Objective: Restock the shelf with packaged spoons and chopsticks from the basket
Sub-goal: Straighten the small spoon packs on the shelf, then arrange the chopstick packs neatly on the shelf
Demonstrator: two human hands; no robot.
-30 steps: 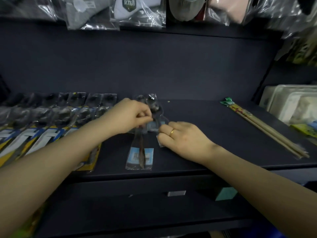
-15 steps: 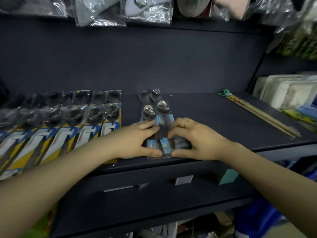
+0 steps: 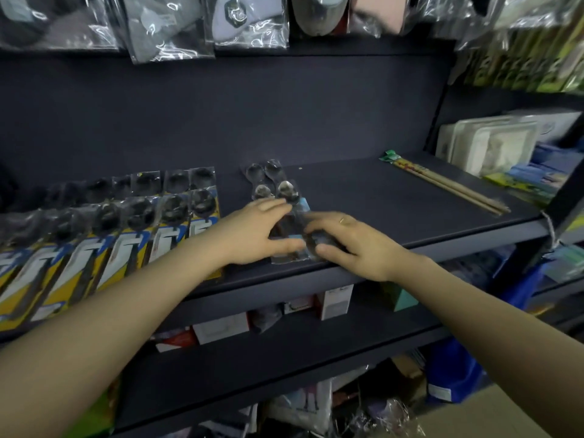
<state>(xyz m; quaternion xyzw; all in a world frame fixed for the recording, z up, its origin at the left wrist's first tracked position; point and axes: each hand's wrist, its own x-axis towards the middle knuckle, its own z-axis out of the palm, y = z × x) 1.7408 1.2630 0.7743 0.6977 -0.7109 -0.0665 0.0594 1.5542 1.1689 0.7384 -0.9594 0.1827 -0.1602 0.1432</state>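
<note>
Clear spoon packs with blue labels lie in overlapping rows on the middle of the dark shelf. My left hand lies flat against their left side, fingers stretched toward the spoon bowls and thumb along the front label. My right hand rests on their right side near the shelf's front edge, fingers lightly bent over the plastic. A pack of wooden chopsticks with a green tag lies diagonally at the right of the shelf. The basket is out of sight.
Yellow-and-blue carded spoon packs fill the shelf's left part in rows. Bagged goods hang above. Plastic-wrapped trays stand on the neighbouring shelf at right. Small boxes sit on the shelf below.
Both hands came down from the upper spoon pack to the front packs and now frame them from each side. The view has tilted down, showing the lower shelf.
</note>
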